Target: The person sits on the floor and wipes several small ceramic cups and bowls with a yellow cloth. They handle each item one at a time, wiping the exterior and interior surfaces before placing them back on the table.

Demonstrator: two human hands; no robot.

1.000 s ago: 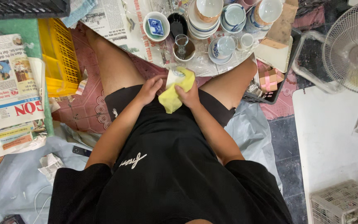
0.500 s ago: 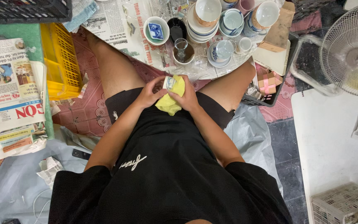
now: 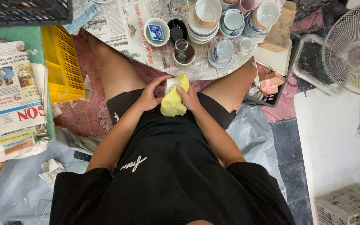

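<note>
Both hands (image 3: 169,95) cupped together around yellow cloth (image 3: 173,103) in lap

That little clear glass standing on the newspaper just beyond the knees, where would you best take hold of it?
Probably around the upper wall of the clear glass, just under the rim, coming from above on the side nearest the person. It stands upright in a small brown saucer, with bowls and cups crowded beyond and beside it, so the near side looks freest. Both the left hand and right hand are busy with a yellow cloth.
</note>
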